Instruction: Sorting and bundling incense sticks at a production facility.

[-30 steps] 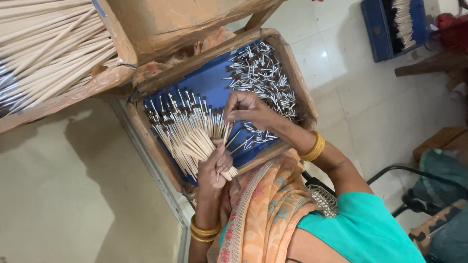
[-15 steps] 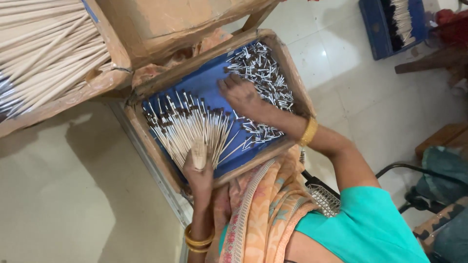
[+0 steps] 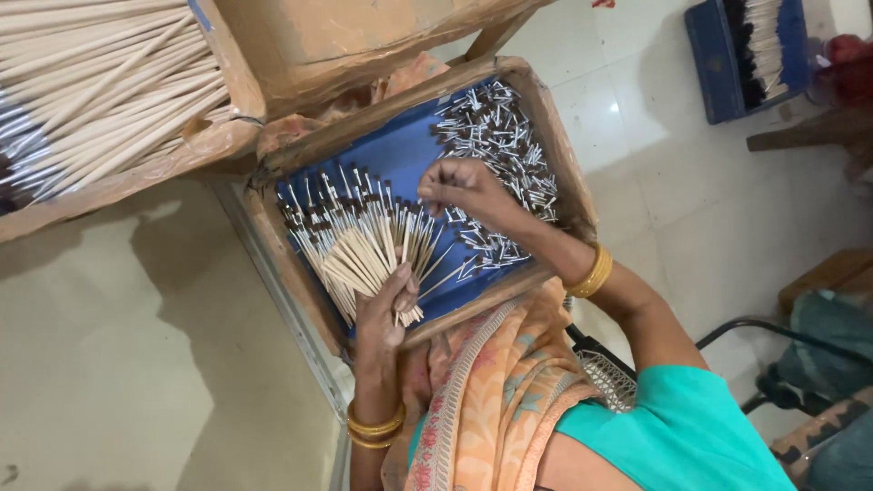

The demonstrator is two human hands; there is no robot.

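**2 hands, 1 fan of sticks: holding it flat and feeding it cleanly**

Many bare pale sticks (image 3: 100,82) lie bundled beyond the far left corner of the wooden tray (image 3: 562,173), well apart from the work. Inside the tray, over the left half of its blue lining (image 3: 409,155), a fan of dark-tipped sticks (image 3: 350,241) spreads out with the tips toward the far edge. The left hand (image 3: 382,314) is closed round the gathered butt ends near the tray's near edge, thumb pressed on top. That grip looks firm enough. It would probably serve best kept low and flat, so that the tips stay in 1 row and none cross.

Just right of the fan's far tips, the right hand (image 3: 464,186) hovers with thumb and fingers pinched together. Whether it has hold of a stick tip or a small piece I cannot tell; the pinch hides it. A light, narrow pinch seems wise here, taking 1 tip at a time without nudging its neighbours.

Along the tray's right edge lies a heap of small silvery pieces (image 3: 496,136), near the right hand. Short reaches to it would likely disturb the fan least.
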